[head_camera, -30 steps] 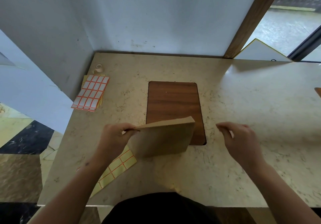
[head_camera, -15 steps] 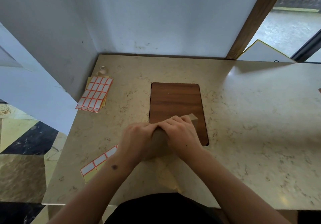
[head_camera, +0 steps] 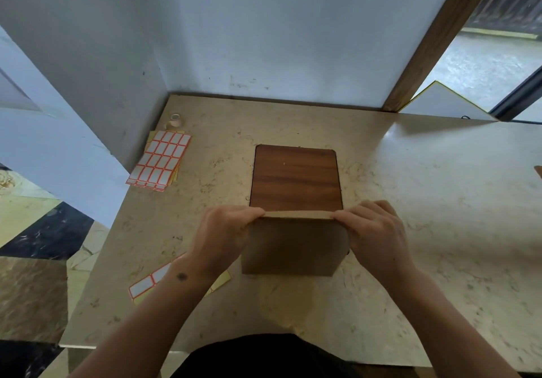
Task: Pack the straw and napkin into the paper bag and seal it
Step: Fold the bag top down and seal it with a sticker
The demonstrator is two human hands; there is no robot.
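The paper bag (head_camera: 293, 245) sits on the counter (head_camera: 425, 201) at the middle of the view, its far top edge lying over the near end of a dark wooden board (head_camera: 295, 178) set into the counter at 12 o'clock from it. The left hand (head_camera: 225, 237) pinches the bag's top edge at its 9 o'clock corner, fingers curled over the fold; the right hand (head_camera: 372, 231) pinches the same edge at the 3 o'clock corner. The top looks folded flat between them. A full sheet of red-bordered labels (head_camera: 159, 160) lies at 10 o'clock near the wall, with a small tape roll (head_camera: 175, 120) just beyond it. Another label sheet (head_camera: 146, 285) lies at 8 o'clock, partly under the left forearm. Straw and napkin are not visible
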